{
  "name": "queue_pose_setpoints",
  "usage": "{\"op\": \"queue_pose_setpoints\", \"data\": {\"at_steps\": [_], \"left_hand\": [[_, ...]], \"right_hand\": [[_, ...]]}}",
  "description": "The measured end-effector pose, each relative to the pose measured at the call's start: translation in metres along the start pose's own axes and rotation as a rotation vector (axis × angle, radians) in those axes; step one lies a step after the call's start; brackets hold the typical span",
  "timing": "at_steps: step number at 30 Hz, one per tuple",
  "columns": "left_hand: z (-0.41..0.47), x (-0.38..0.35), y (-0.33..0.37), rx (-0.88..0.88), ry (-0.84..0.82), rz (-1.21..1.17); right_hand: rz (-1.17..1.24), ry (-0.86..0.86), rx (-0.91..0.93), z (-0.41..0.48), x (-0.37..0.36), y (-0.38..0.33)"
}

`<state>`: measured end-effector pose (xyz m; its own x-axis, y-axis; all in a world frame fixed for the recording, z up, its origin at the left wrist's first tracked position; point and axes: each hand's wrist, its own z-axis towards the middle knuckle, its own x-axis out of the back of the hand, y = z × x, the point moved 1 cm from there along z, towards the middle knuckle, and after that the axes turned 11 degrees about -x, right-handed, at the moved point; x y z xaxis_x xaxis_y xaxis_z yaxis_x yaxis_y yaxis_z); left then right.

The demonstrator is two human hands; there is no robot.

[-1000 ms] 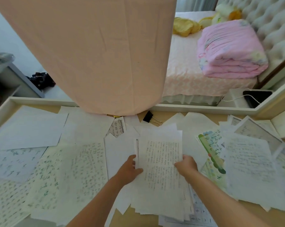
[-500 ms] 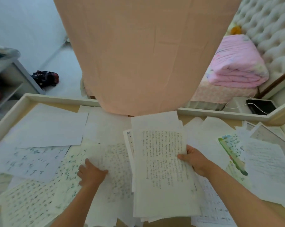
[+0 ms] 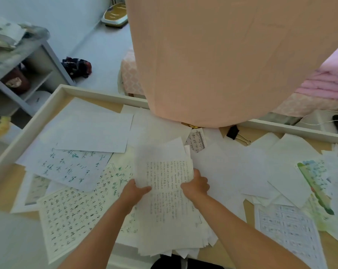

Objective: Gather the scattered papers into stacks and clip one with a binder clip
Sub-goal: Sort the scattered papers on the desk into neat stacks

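Note:
A stack of handwritten papers [image 3: 165,206] is held over the desk's front middle. My left hand [image 3: 134,192] grips its left edge and my right hand [image 3: 196,186] grips its right edge, thumbs on top. Loose sheets lie scattered all around: handwritten sheets [image 3: 67,167] and a gridded sheet [image 3: 71,216] to the left, blank sheets [image 3: 242,167] and a green-striped sheet [image 3: 315,183] to the right. A black binder clip [image 3: 233,132] lies on the bare wood at the back, right of centre, apart from both hands.
The wooden desk [image 3: 3,183] has a raised white rim [image 3: 98,93]. A large peach fabric shade [image 3: 232,61] hangs over the desk's back middle. A grey shelf unit [image 3: 28,74] stands far left. Behind the desk stands a bed with pink bedding [image 3: 327,84].
My left hand has come off the sheets at the left and taken hold of the stack's left edge. The view has swung left, and the binder clip shows again.

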<state>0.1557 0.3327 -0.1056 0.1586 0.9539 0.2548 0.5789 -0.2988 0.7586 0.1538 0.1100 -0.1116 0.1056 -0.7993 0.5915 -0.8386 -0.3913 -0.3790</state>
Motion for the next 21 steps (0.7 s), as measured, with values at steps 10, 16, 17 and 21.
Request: {"op": "queue_pose_setpoints", "data": {"at_steps": [10,16,17,21], "left_hand": [[-0.005,0.0,0.02,-0.143,-0.081,-0.169],[-0.016,-0.041,0.083,-0.381,-0.102,-0.153],[-0.019,-0.048,0.097,-0.408,-0.123,-0.183],[-0.039,-0.087,0.15,-0.535,-0.213,-0.284]], "right_hand": [[0.356,-0.282,0.056,-0.002,0.042,0.022],[0.646,-0.159,0.12,-0.018,0.103,0.037],[0.701,-0.143,0.124,-0.021,0.117,0.04],[0.776,0.042,0.238,-0.037,0.174,0.051]]}}
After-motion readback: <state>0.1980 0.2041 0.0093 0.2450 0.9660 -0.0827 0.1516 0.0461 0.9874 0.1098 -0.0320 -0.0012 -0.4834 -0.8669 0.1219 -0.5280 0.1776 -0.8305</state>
